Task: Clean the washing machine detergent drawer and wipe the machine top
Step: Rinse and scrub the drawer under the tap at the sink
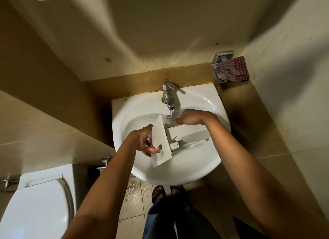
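Spanning sink [204,167] crosswise, detergent drawer [188,133], front panel [160,141] pointing left

The fingers of the right hand [193,117] are hidden beyond the detergent drawer [189,134], whose compartments cannot be seen (only outer faces are shown). The toilet [41,203] is cut off by the left and bottom edges.

The drawer [188,133] fills the middle of the sink [201,167], its front panel tilted up at the left and its body lying across to the right. The left grip [142,141] holds the panel's outer side. The right grip [192,117] covers the body's far edge, just beside the stream [170,117] from the tap [169,94]. Bare bowl lies open nearer the person and at the back left. The toilet [41,199] crowds the sink's left, and a cloth [233,69] sits well right of the tap.
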The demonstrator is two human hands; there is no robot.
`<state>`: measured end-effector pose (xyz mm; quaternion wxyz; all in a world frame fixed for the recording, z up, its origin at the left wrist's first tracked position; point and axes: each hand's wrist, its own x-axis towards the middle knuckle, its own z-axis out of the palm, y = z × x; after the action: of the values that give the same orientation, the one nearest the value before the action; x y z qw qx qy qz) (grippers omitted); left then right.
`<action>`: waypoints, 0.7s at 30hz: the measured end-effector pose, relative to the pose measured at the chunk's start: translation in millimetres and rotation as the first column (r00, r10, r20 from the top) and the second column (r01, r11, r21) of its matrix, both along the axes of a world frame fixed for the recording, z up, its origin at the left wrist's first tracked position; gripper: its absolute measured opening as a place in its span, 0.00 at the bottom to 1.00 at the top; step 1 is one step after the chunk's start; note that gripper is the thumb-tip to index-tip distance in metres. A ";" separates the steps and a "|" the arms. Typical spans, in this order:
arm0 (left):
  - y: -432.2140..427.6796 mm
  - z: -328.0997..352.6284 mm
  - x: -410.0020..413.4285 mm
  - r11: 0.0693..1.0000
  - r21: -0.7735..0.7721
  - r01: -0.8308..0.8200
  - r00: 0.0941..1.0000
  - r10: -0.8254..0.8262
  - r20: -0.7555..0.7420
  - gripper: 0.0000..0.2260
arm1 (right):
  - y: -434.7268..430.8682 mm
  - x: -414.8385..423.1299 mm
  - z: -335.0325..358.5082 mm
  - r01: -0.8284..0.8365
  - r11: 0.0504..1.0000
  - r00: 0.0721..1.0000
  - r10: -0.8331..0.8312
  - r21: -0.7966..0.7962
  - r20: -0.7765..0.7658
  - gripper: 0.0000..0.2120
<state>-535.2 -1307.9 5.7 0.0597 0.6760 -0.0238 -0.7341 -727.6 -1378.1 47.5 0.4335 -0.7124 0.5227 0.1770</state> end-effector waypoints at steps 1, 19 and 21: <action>0.9 1.0 -0.4 1.000 -0.028 -0.014 1.000 0.015 0.017 0.33 | 0.7 0.7 0.1 0.001 1.000 1.000 -0.001 -0.004 -0.002 0.12; 9.0 -2.5 7.3 0.818 -0.570 0.073 0.927 0.155 0.342 0.26 | 33.7 -12.7 -30.8 0.064 0.970 0.977 -0.013 -0.234 0.212 0.08; 9.9 -0.5 4.1 0.794 -0.595 0.124 0.905 0.155 0.396 0.25 | 38.2 -13.9 -40.8 0.072 0.957 0.979 -0.014 -0.282 0.205 0.09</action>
<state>-531.1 -1298.0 5.2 0.2730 0.7639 -0.2650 -0.5213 -741.5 -1340.0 6.8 0.3793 -0.7705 0.5120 0.0167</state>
